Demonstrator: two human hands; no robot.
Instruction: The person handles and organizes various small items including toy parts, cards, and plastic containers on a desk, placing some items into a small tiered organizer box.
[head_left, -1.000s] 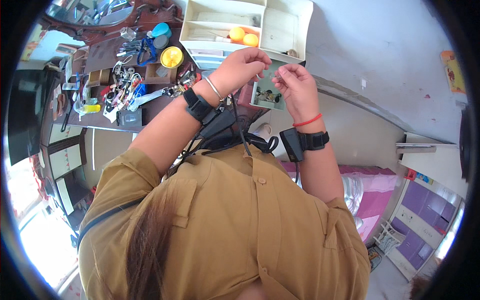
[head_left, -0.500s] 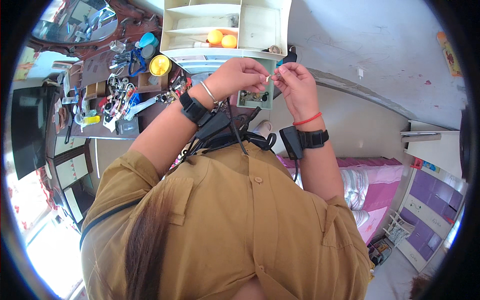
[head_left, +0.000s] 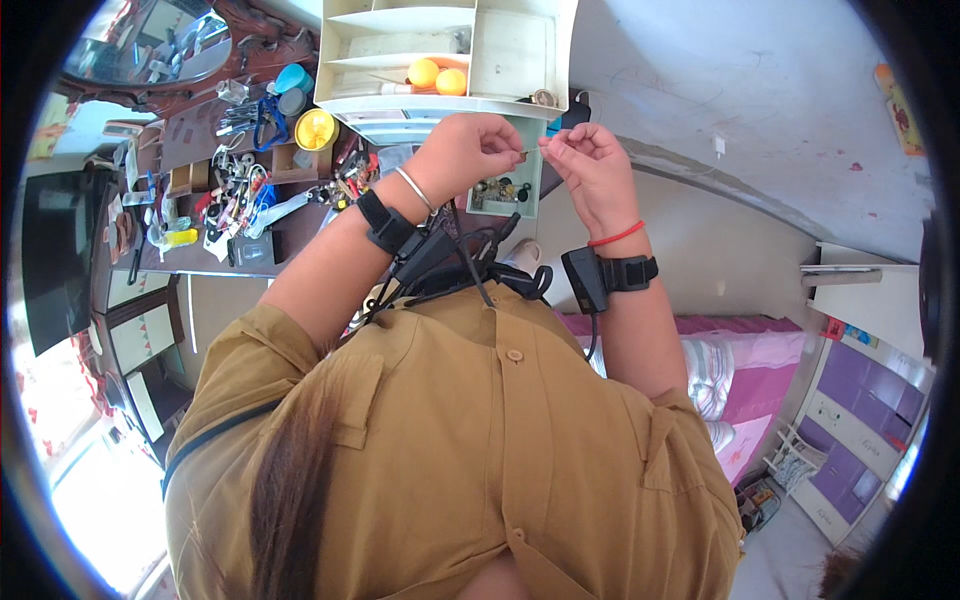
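Over the pulled-out pale green drawer [head_left: 532, 205], my left hand [head_left: 468, 152] pinches a tiny item at thumb and forefinger, too small to name. Just to its right, my right hand [head_left: 592, 168] holds thumb and forefinger together; whatever is between them is too small to make out. A narrow gap separates the two sets of fingertips. Small dark and shiny trinkets [head_left: 500, 190] lie in the drawer below. Behind the hands stands a cream organizer box [head_left: 440, 103] with open compartments, two orange balls [head_left: 437, 77] in one of them.
To the left, a dark dressing table [head_left: 200, 262] is crowded with cables, pens and small items. A yellow round container [head_left: 317, 130] stands beside the organizer. A wall [head_left: 690, 90] rises at the right, with a pink-covered bed [head_left: 765, 360] below. Black cables [head_left: 480, 245] hang near my chest.
My hands have moved slightly apart; their fingertips were together around a tiny item. The view has shifted a little, and more of the drawer's trinkets shows.
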